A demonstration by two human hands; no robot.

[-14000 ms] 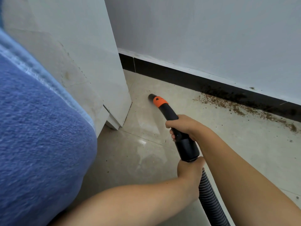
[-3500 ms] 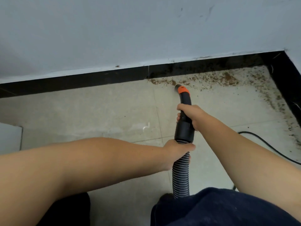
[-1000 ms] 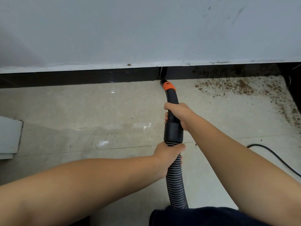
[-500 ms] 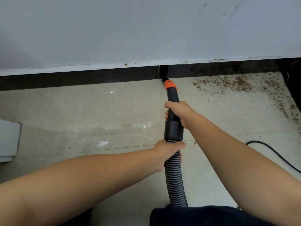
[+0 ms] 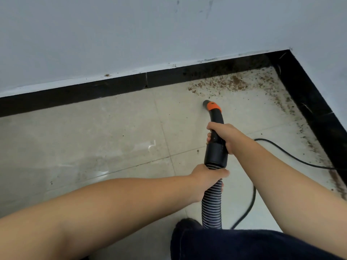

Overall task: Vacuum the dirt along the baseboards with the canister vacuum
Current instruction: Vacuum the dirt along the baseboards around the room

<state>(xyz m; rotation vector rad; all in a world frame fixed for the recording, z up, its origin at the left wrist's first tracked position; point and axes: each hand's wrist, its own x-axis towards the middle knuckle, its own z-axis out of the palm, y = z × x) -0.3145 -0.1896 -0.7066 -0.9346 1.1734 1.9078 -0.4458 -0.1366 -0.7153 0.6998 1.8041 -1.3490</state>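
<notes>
Head view: right hand [image 5: 222, 136] wrapped round the black curved plastic vacuum handle with orange collar [image 5: 215, 128], fingers curled tight on it; left hand [image 5: 208, 177] gripping the grey ribbed flexible hose [image 5: 212, 205] just below the cuff, fingers closed round it. Nozzle mouth [image 5: 205, 103] sits low over the beige floor tile [image 5: 112, 132], near but apart from the brown crumbly dirt patch [image 5: 223, 84] at 1 o'clock from the nozzle, along the black glossy baseboard [image 5: 75, 94]. More dirt trails down the side baseboard [image 5: 315, 113] toward 3–4 o'clock. To do this well, I judge: push nozzle toward 1 o'clock into the floor-baseboard seam, keep mouth flat and low, sweep slowly to the corner, then follow the right edge. Left hand should feed hose slack. Mind the black power cord [image 5: 293, 156] at 4 o'clock; don't drag over it.
</notes>
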